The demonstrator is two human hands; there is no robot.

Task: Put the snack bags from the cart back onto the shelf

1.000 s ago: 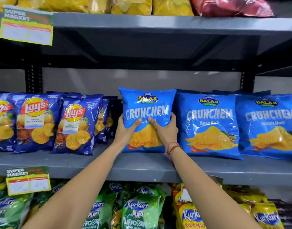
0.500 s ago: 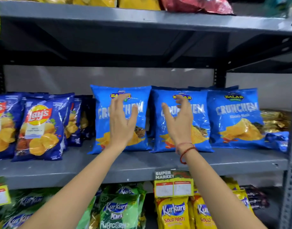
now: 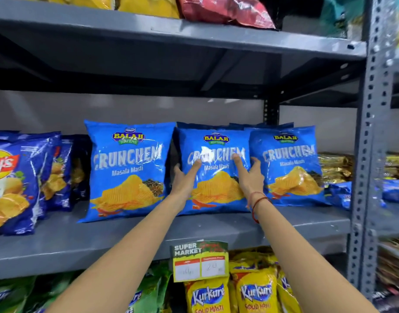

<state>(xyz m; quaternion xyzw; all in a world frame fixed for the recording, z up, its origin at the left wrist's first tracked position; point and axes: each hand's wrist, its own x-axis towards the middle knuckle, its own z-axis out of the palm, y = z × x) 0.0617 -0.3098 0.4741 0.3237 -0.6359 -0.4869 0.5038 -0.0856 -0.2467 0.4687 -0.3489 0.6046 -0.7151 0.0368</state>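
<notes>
Three blue Crunchem bags stand upright in a row on the grey middle shelf [image 3: 81, 242]. My left hand [image 3: 185, 181] grips the left side of the middle Crunchem bag [image 3: 216, 168], thumb on its front and fingers behind its edge. On that bag's right side is my right hand [image 3: 250, 177], wearing a red thread bracelet, index finger on the front. The left Crunchem bag [image 3: 126, 170] stands free, apart from both hands. Touching the middle one, the right Crunchem bag [image 3: 288, 166] stands beside my right hand. The cart is out of view.
Dark blue Lay's bags [image 3: 15, 186] fill the shelf's left part. A perforated grey upright post [image 3: 370, 154] bounds the right side, with gold packets [image 3: 334, 168] near it. A price tag [image 3: 200, 260] hangs on the shelf edge. Yellow Kurkure bags [image 3: 230, 292] sit below, yellow and red bags above.
A second ago both hands held the left Crunchem bag on the shelf. They let it go, moved right with open fingers, and now grip the middle bag. The view shifted right.
</notes>
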